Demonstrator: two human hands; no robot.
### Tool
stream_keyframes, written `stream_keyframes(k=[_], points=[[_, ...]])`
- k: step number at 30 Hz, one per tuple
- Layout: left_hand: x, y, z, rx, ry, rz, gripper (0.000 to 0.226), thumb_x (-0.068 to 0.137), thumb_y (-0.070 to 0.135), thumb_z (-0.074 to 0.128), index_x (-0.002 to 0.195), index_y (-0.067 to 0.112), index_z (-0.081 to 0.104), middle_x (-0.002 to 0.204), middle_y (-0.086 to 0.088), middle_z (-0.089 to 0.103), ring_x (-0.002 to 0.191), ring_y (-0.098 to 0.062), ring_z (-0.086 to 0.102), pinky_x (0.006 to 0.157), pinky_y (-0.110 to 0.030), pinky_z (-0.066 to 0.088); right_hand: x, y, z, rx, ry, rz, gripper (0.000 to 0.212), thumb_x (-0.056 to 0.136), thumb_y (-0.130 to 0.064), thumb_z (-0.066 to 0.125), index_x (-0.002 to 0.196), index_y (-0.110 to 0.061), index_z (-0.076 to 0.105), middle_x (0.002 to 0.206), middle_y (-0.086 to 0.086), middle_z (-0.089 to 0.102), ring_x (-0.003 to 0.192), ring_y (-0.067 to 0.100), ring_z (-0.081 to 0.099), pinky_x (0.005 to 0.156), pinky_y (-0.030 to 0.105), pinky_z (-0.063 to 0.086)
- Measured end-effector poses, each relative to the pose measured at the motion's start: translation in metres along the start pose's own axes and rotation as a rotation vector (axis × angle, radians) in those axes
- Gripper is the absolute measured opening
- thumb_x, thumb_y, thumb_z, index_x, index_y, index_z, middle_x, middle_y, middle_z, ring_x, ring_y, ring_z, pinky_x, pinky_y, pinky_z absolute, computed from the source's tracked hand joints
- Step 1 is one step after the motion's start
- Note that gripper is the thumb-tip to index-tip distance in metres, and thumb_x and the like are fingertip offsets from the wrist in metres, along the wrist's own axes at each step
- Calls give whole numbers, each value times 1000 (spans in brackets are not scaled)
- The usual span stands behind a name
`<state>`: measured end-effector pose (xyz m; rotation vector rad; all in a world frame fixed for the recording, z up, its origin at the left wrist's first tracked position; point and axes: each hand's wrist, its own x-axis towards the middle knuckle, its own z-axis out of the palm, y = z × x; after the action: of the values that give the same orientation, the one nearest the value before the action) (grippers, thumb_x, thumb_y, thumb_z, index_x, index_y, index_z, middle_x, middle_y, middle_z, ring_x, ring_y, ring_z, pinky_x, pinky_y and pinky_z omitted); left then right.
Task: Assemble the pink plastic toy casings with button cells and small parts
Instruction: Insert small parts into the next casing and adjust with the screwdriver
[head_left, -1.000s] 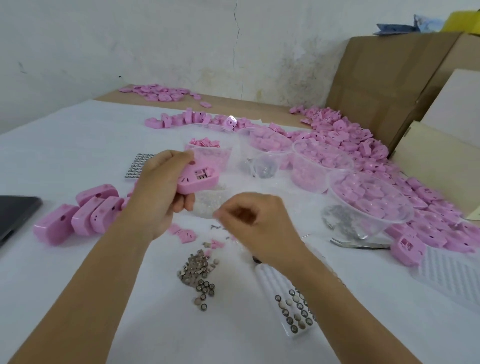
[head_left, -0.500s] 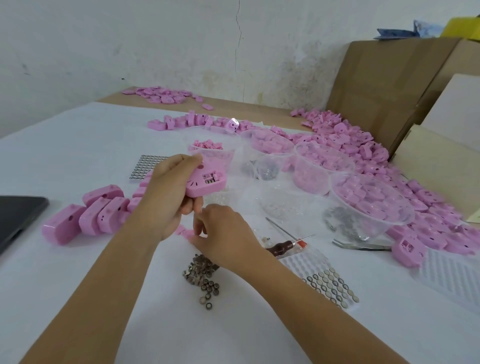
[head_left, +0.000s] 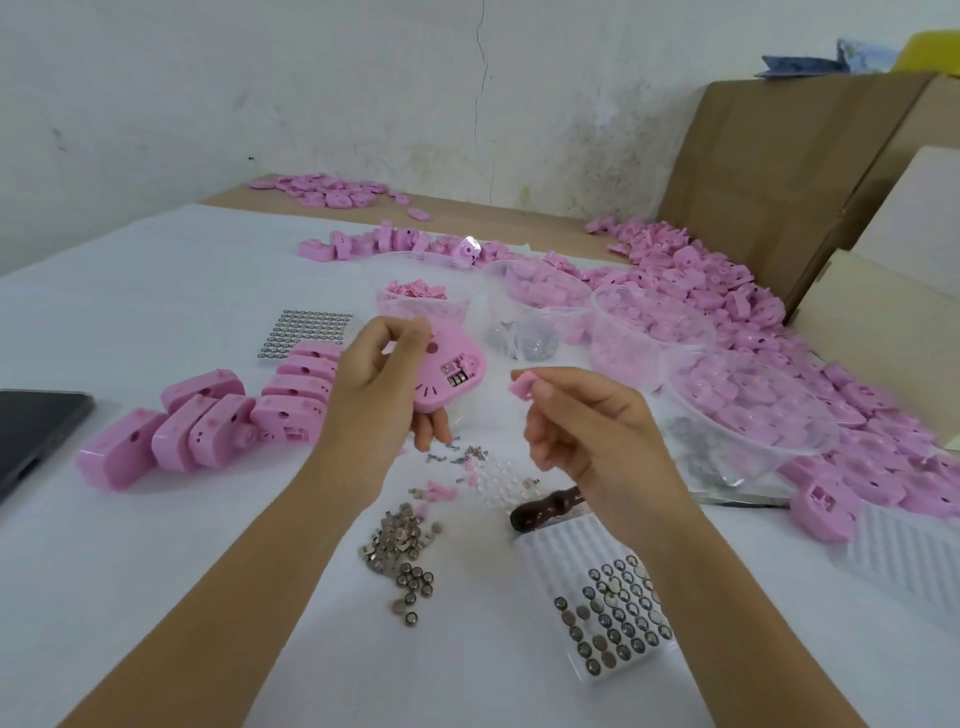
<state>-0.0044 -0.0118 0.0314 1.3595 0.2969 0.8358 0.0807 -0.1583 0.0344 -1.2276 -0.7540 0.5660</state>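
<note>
My left hand (head_left: 374, 384) grips a pink casing (head_left: 447, 371) above the table, its open battery bay with button cells facing me. My right hand (head_left: 587, 431) pinches a small pink cover piece (head_left: 522, 387) just right of the casing, not touching it. Loose button cells (head_left: 402, 551) lie in a heap below my hands. A clear blister tray (head_left: 613, 618) with more cells lies under my right forearm. Tiny screws and pink bits (head_left: 457, 462) are scattered between them.
Finished pink casings (head_left: 208, 426) stand in a row at left, beside a dark tablet (head_left: 31, 431). Clear bowls (head_left: 748, 415) of pink parts and a long heap of casings (head_left: 727, 291) fill the right. A dark-handled screwdriver (head_left: 545, 506) lies near my right wrist. Cardboard boxes (head_left: 779, 182) stand behind.
My right hand came up from the table beside the loose cells and now holds a small pink cover near the casing. My left hand kept the casing, tilting it slightly.
</note>
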Motion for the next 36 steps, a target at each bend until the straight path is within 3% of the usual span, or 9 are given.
stream_keyframes(k=[4,8,13,17,20,25,29,34,36], points=[[-9,-6,10,1,-53,-15,17,98,18,44,83,12,48,48,-3,58,33,-16,50,32,-16,35,-1,1,-6,130,43,-79,19,72,-15,61,82,-13,77,73,4,72,62,13,67,60,20,54],[-14,-9,14,-72,-149,-32,8,95,9,46,90,15,50,62,-3,65,44,-20,58,42,-22,46,-2,2,-2,4,116,-169,22,69,-17,69,90,-23,71,71,3,71,62,13,66,62,20,53],[-17,-12,14,4,-218,6,32,83,-8,60,98,18,48,75,-1,69,52,-20,64,52,-23,52,-4,3,1,-94,237,-246,9,66,-12,75,68,-21,73,70,0,71,63,10,63,60,17,50],[-20,-14,17,48,-277,3,34,81,-4,64,99,20,48,80,0,70,55,-20,65,55,-23,52,-4,4,3,-126,245,-244,18,74,0,72,73,-18,76,73,1,73,60,10,60,59,16,48],[-22,-14,17,52,-291,-3,35,78,1,67,98,21,47,81,1,70,56,-19,66,56,-24,54,-4,6,4,-189,266,-273,20,74,0,73,72,-21,75,72,1,72,61,10,61,60,18,48],[-23,-11,18,103,-278,-19,42,69,27,79,98,25,47,81,5,71,58,-18,67,61,-37,55,-4,9,4,-286,311,-313,25,75,-3,75,70,-28,75,76,4,71,68,22,63,65,32,52],[-23,-10,18,112,-281,-11,42,67,33,74,99,23,47,80,7,71,57,-17,67,61,-37,55,-4,10,4,-338,322,-338,27,76,-4,75,70,-30,74,76,3,71,73,31,64,69,40,53],[-23,-12,19,47,-265,-23,42,64,25,71,98,16,48,76,4,70,52,-17,63,51,-23,52,-4,10,5,-394,264,-402,31,75,0,73,72,-31,72,76,-8,63,68,12,60,65,24,49],[-23,-12,19,19,-264,-27,43,63,22,71,98,14,48,76,3,70,51,-17,62,51,-23,52,-3,9,4,-301,237,-356,30,75,0,73,71,-30,74,83,-7,59,73,6,60,68,17,48]])
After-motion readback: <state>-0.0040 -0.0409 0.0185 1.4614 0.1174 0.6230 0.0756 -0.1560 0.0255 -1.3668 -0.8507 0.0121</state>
